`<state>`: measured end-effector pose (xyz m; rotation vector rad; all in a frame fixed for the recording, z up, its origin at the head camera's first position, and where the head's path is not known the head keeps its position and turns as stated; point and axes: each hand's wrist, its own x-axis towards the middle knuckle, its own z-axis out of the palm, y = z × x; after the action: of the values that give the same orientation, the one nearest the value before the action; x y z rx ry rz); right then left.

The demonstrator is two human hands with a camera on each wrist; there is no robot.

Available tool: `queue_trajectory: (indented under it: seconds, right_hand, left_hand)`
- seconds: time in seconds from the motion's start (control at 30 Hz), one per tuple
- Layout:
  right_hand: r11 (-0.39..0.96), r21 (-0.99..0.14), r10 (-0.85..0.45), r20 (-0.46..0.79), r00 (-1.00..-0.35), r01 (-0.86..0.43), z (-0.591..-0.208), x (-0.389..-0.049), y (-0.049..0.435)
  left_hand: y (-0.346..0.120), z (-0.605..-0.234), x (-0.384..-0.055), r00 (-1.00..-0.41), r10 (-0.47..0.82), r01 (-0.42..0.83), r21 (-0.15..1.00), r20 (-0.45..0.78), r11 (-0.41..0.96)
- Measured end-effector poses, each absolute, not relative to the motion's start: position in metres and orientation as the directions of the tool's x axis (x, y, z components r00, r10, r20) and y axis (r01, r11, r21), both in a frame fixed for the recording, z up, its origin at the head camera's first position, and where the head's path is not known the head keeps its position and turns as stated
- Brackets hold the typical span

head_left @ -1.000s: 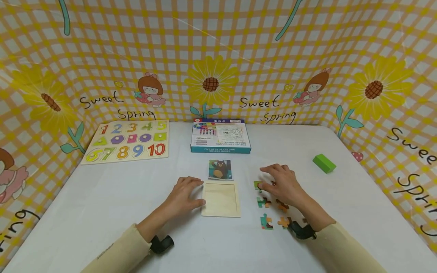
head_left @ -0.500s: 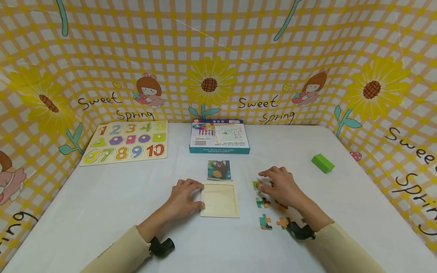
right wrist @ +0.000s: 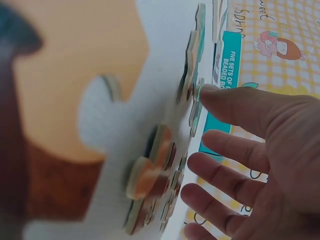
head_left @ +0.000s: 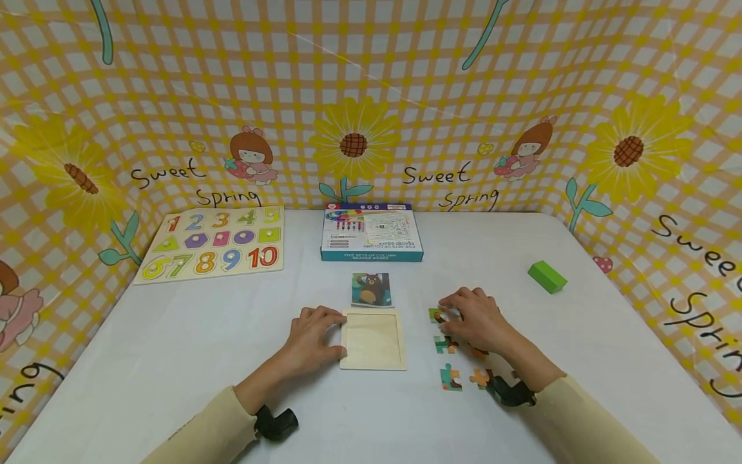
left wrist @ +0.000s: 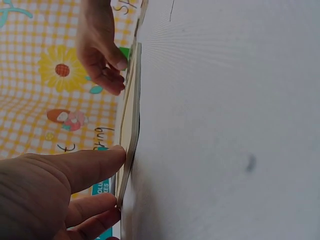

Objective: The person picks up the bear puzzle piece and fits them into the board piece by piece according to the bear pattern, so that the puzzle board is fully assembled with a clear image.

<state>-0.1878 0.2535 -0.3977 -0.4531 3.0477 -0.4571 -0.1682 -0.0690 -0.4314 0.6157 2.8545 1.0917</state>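
My left hand (head_left: 312, 338) rests beside a square wooden puzzle tray (head_left: 373, 341), thumb and fingertips touching its left edge. The left wrist view shows the thumb (left wrist: 100, 162) laid straight against the tray's rim (left wrist: 131, 125). To the right of the tray, my right hand (head_left: 476, 322) hovers low over jigsaw pieces (head_left: 450, 379), its thumb and index finger apart around the upper left one. A green and brown piece (head_left: 436, 315) shows beside the fingertips; other pieces are partly hidden under the hand. In the right wrist view the fingers (right wrist: 225, 172) are spread, with nothing between them.
A bear picture card (head_left: 371, 289) lies just behind the tray. Farther back stand a flat beaded-boxes carton (head_left: 372, 256) and, at left, a number puzzle board (head_left: 211, 241). A green block (head_left: 547, 277) lies at right. Checked cloth walls (head_left: 359, 64) enclose the white table.
My right hand has lowered slightly toward the pieces, and its thumb has moved toward the near side of the upper left piece. My left hand stays at the tray's edge.
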Motion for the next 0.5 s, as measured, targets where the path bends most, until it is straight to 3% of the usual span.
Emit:
queue_trajectory:
  seconds: [0.5]
  right_hand:
    - [0.923, -0.247, -0.297, 0.028, -0.955, -0.294, -0.3990, -0.1893, 0.2533]
  left_hand:
    - [-0.0691, -0.4315, -0.1673, -0.923, 0.368, 0.347, 0.656, 0.113, 0.670]
